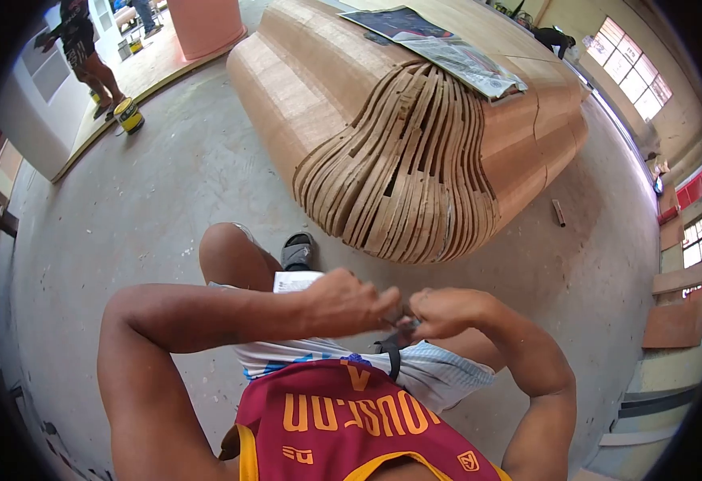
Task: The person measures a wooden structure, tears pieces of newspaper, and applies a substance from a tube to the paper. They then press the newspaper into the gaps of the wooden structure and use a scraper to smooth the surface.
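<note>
My left hand is closed, its fingers curled in front of my lap. My right hand meets it there, fingers bent inward and pinched. Between the two sets of fingertips shows a small dark, shiny object, smeared by motion; I cannot tell what it is. A white printed piece peeks out behind my left wrist, over my thigh. A black strap hangs at my waist below the hands.
Ahead stands a large curved wooden structure of stacked, slatted plywood ribs, with printed sheets on top. A yellow-and-black can sits on the grey floor near a person. A short brown piece lies at right.
</note>
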The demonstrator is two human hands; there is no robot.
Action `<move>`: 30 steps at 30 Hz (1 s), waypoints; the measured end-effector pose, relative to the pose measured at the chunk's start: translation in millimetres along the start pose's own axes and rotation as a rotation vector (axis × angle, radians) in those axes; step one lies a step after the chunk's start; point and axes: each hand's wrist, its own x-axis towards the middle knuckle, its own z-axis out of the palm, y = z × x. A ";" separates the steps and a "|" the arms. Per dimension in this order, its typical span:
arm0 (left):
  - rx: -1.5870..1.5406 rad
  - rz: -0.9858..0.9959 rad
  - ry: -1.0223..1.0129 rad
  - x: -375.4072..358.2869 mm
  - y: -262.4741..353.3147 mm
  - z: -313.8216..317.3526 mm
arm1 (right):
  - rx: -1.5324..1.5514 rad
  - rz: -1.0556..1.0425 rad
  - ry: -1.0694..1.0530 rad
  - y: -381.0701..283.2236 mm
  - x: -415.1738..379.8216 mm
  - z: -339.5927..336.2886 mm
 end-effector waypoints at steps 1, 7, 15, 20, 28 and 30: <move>-0.016 0.084 0.077 -3.1 3.2 10.0 | 0.250 -0.206 -0.051 14.1 8.6 12.2; -0.458 -0.312 0.031 -7.8 -0.3 36.8 | -0.496 -0.078 0.712 -3.2 -0.1 24.9; -1.969 -0.144 -0.272 -0.2 3.9 27.2 | -0.504 -0.497 1.042 -4.3 -4.3 12.6; -0.923 -0.169 -0.047 -3.7 0.3 17.5 | -0.372 -0.126 0.614 -8.1 3.5 31.2; -0.270 -0.069 -0.085 -7.1 12.1 12.2 | 0.389 -0.118 0.280 1.9 11.3 57.2; -0.259 -0.011 -0.023 -8.9 8.2 14.0 | 0.542 -0.149 0.304 -4.0 0.4 60.4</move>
